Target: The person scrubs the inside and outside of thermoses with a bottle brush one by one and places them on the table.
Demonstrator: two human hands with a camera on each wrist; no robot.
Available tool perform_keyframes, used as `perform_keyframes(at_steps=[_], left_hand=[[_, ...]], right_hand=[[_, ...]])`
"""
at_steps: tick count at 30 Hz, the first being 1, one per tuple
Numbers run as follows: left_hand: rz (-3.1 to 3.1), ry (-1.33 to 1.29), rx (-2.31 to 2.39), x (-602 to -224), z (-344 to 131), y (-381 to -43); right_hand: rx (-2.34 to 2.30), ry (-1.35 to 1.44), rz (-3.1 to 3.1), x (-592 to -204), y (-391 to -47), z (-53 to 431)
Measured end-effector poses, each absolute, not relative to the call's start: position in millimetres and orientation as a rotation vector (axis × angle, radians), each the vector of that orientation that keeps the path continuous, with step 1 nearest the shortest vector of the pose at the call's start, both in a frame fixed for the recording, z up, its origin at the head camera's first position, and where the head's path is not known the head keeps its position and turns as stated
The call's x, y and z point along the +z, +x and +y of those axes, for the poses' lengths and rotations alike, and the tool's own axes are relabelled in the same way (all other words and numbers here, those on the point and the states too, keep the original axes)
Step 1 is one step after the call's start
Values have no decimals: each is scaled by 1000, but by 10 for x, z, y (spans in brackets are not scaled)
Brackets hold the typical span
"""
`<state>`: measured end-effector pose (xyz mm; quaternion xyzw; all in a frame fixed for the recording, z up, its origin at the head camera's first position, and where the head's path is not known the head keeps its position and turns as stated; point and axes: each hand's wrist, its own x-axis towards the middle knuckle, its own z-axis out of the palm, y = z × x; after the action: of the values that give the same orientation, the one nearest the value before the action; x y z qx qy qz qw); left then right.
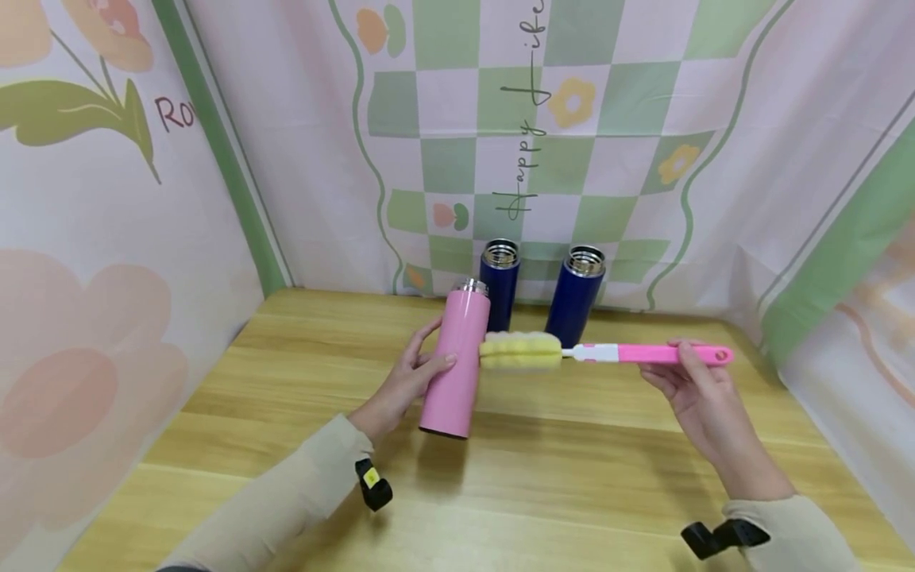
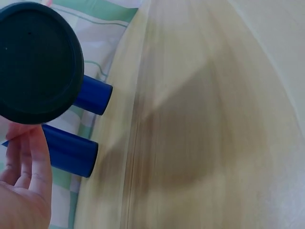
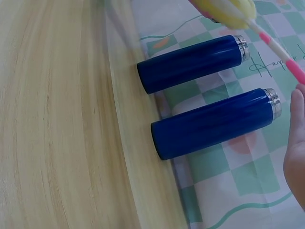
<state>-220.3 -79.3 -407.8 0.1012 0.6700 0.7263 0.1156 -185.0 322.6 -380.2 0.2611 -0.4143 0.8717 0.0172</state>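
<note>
My left hand [image 1: 389, 395] grips a pink bottle [image 1: 457, 373] around its side, thumb across the front. The bottle is held above the table, tilted slightly, with its lidless metal mouth up; the left wrist view shows its dark round base [image 2: 38, 62]. My right hand [image 1: 708, 401] pinches the pink handle of a bottle brush [image 1: 639, 354], held level. The brush's yellow and white sponge head [image 1: 520, 351] points left, in front of or against the bottle's side; I cannot tell whether they touch. Part of the right hand [image 3: 296, 148] shows in the right wrist view.
Two dark blue bottles [image 1: 500, 278] [image 3: 214, 124] stand lidless at the back of the wooden table [image 1: 572, 477], one partly hidden behind the pink bottle. A checked curtain [image 1: 515, 143] hangs right behind them, and patterned cloth [image 1: 107, 318] walls off both sides.
</note>
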Motion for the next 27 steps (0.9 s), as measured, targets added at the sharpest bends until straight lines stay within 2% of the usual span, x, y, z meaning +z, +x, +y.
perform_keyframes(at_steps=[6,16,27], left_hand=[[1962,297,2081,-4085,-781,-2166],[1927,344,2051,-4093,-737,-2154],[1937,229,2001,-4092,-691,-2172]], right_hand=[[2707,673,-1220,-3802,-1850,3215],[2720,623,-1185,-3786,-1862,3220],[2745,622,-1174,-3772,-1837,3185]])
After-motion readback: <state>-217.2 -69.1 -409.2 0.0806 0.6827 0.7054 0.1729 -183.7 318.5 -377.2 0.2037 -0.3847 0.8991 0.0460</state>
